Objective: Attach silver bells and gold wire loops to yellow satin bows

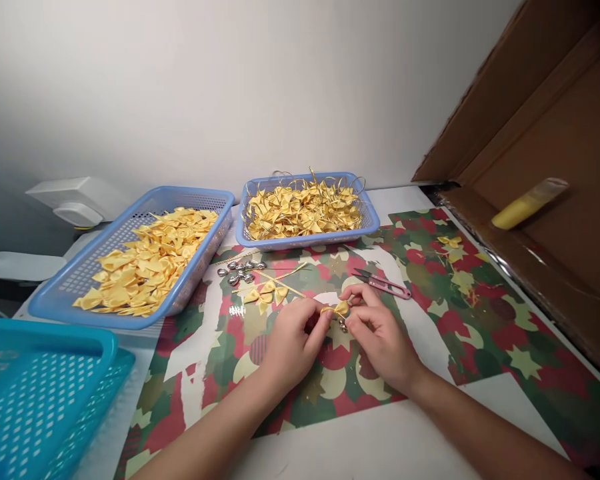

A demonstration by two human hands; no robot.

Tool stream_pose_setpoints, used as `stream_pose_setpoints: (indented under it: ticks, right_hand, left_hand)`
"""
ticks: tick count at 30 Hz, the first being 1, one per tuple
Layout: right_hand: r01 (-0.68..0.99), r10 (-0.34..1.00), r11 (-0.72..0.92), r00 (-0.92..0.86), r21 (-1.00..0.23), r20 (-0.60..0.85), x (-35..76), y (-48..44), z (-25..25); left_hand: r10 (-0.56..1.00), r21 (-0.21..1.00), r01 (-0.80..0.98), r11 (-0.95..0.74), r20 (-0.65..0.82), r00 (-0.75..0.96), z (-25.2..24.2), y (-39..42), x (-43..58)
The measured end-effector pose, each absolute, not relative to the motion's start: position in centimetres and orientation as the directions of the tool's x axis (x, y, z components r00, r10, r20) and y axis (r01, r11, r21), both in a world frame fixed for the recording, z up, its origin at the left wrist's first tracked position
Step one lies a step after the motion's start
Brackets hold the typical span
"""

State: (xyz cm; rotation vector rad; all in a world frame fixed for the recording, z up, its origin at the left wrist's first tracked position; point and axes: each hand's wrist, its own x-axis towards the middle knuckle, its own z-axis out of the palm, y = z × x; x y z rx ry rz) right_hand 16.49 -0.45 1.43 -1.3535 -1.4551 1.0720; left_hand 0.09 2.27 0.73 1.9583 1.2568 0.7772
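Between my two hands is a yellow ribbon bow [341, 309], held above the patterned sheet. My left hand [300, 333] pinches the bow's left side between thumb and forefinger. On the other side, the fingers of my right hand [377, 330] close on the bow's right end. A small silver bell [343, 325] hangs just under it, partly hidden by my right fingers. Close beyond my left hand lie a few loose yellow bows [266, 295] and thin gold cords [285, 285]. Several silver bells [240, 270] sit in a cluster behind them.
Pink-handled thread snips [387, 285] lie beyond my right hand. A blue basket [307, 241] at the back holds bows with gold cords; another blue basket [100, 321] at left holds plain bows. A teal basket [45, 330] stands front left. Cardboard [540, 120] walls the right side.
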Motion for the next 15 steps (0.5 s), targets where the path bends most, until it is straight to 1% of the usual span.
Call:
stream_pose_setpoints:
  ticks: [5, 15]
  right_hand:
    - [0.226, 0.999, 0.026, -0.048, -0.974, 0.015, 16.19, -0.35, 1.46]
    - [0.259, 0.998, 0.008, -0.056, -0.966, -0.007, 16.27, -0.32, 1.53]
  left_hand:
    - [0.92, 0.787, 0.517, -0.336, 0.157, 0.358, 0.78, 2.29, 0.17]
    - [0.92, 0.781, 0.525, -0.338, 0.158, 0.357, 0.71, 2.18, 0.15]
